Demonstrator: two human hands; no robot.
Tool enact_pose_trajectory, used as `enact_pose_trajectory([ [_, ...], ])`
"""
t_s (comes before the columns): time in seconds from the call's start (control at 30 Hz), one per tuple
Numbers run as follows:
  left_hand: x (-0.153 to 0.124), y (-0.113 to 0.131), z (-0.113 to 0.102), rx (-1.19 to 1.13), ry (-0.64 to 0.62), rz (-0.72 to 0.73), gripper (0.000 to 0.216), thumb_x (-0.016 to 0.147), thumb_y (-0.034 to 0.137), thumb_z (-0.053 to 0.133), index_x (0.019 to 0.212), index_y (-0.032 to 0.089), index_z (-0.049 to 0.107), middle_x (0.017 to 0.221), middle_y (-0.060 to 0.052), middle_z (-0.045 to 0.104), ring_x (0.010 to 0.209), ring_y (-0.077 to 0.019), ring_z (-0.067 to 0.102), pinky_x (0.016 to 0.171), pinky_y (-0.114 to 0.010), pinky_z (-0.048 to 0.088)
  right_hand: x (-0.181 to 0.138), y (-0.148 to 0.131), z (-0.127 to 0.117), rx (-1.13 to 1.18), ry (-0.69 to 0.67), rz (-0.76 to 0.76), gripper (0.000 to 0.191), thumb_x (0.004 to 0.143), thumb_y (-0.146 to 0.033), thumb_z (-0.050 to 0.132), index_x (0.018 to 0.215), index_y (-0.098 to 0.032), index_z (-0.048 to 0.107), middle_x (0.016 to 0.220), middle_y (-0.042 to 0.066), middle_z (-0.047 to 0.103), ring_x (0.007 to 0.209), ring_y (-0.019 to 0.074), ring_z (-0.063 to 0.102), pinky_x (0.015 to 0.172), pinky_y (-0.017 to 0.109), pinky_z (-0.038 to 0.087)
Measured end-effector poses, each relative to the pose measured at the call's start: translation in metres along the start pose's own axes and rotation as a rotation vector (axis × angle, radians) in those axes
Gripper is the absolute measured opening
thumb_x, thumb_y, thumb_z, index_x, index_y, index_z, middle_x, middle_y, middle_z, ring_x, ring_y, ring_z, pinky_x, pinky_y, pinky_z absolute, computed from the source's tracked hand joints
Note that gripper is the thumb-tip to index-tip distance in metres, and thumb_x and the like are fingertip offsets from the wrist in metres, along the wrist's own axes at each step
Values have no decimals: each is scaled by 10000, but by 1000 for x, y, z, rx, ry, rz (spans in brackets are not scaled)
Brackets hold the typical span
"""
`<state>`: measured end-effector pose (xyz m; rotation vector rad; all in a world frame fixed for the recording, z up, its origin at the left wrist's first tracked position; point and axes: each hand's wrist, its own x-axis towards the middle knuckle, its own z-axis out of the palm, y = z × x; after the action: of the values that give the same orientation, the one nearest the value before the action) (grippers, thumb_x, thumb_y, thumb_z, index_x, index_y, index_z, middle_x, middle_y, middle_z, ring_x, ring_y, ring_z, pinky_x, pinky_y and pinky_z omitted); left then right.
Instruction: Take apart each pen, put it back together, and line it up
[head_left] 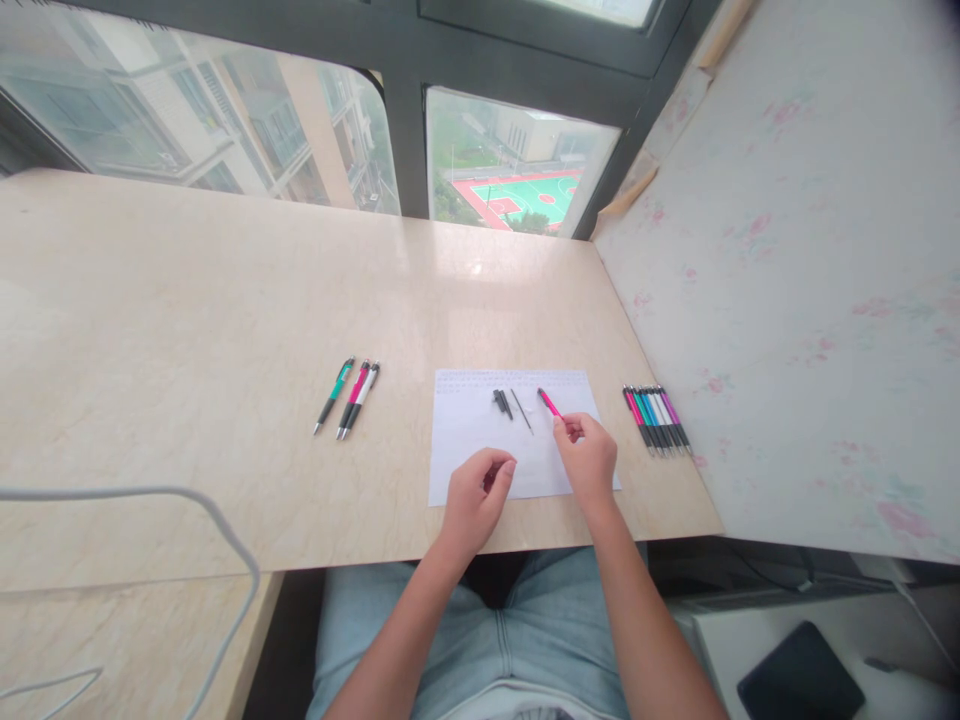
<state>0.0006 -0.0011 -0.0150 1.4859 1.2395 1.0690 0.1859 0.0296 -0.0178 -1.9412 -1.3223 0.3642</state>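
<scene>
Head view: a pink barrel (550,403) with a dark end is grasped in the fingers of the right hand (586,455), over the right half of the paper sheet (454,435), its dark end tilted toward the sheet's far edge. Whether it touches the paper I cannot tell. The left hand (476,495) is over the sheet's near edge, fingers curled inward; I cannot tell whether they pinch anything small.

Near the middle of the sheet's far edge lie a thin dark refill (521,410) and, just left of it, some black parts (502,403). So one pen looks to be in pieces, its joining not yet done as far as I can judge.

Whole pens flank the sheet on the counter (225,300): a green pen (334,393), a magenta pen (354,398) and a white pen (364,394) off its left edge, and a tight pen row (657,418) between its right edge and the counter's right edge. These appear complete.
</scene>
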Motion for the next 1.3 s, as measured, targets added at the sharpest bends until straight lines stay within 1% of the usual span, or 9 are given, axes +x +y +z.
enact_pose_trajectory([
  [0.1, 0, 1, 0, 0, 8, 3, 210, 919, 349, 555, 845, 195, 678, 758, -35, 698, 664, -166, 611, 617, -273, 464, 0, 0, 4, -165, -3, -66, 375, 932, -471, 481, 802, -186, 686, 783, 103, 722, 676, 218, 605, 631, 324, 399],
  [0.2, 0, 2, 0, 22, 7, 11, 212, 922, 344, 546, 851, 194, 678, 761, -37, 701, 663, -167, 610, 612, -273, 464, -3, 1, 5, -245, -32, -116, 371, 949, -456, 458, 831, -189, 686, 801, 101, 722, 707, 223, 611, 635, 319, 381],
  [0.33, 1, 3, 0, 35, 7, 23, 199, 922, 325, 542, 851, 198, 676, 759, -37, 700, 652, -164, 604, 607, -274, 461, -5, 4, 2, -249, -21, -135, 329, 945, -432, 480, 861, -186, 682, 789, 86, 709, 700, 216, 598, 642, 316, 374],
  [0.53, 0, 1, 0, 85, -2, 45, 192, 939, 308, 512, 853, 200, 644, 762, -30, 676, 653, -158, 583, 626, -275, 447, -20, 5, -7, -134, -46, -158, 313, 947, -390, 488, 740, -201, 627, 705, 44, 655, 612, 179, 533, 622, 301, 364],
  [0.63, -3, -1, 2, 156, -26, 121, 175, 945, 277, 494, 868, 206, 633, 750, -27, 649, 655, -159, 564, 634, -276, 434, -36, 4, -8, -105, -96, -245, 373, 968, -364, 456, 638, -216, 547, 624, 19, 578, 580, 164, 488, 603, 296, 343],
  [0.73, -7, -1, 6, 296, -89, 232, 171, 947, 241, 481, 846, 210, 616, 727, -27, 613, 668, -167, 552, 635, -282, 408, -50, 5, -6, -117, -112, -333, 406, 968, -308, 438, 570, -230, 449, 560, -5, 488, 551, 154, 434, 590, 296, 321],
  [0.87, -7, -1, 11, 490, -154, 337, 201, 944, 227, 483, 766, 214, 575, 697, -27, 585, 639, -173, 518, 605, -296, 356, -57, 11, 0, -148, -163, -404, 392, 957, -281, 445, 568, -233, 425, 557, -9, 486, 556, 152, 433, 586, 295, 309],
  [1.0, -4, 0, 12, 561, -203, 311, 232, 964, 230, 449, 756, 209, 550, 703, -23, 582, 638, -171, 510, 604, -294, 355, -55, 14, 4, -134, -192, -415, 386, 957, -286, 448, 576, -223, 445, 565, -6, 503, 554, 147, 439, 573, 287, 299],
  [1.3, -3, -1, 11, 560, -236, 245, 245, 979, 261, 425, 774, 206, 547, 719, -14, 585, 656, -160, 524, 617, -286, 374, -54, 16, 7, -141, -210, -413, 374, 959, -300, 465, 599, -207, 504, 588, 4, 553, 571, 143, 473, 578, 279, 294],
])
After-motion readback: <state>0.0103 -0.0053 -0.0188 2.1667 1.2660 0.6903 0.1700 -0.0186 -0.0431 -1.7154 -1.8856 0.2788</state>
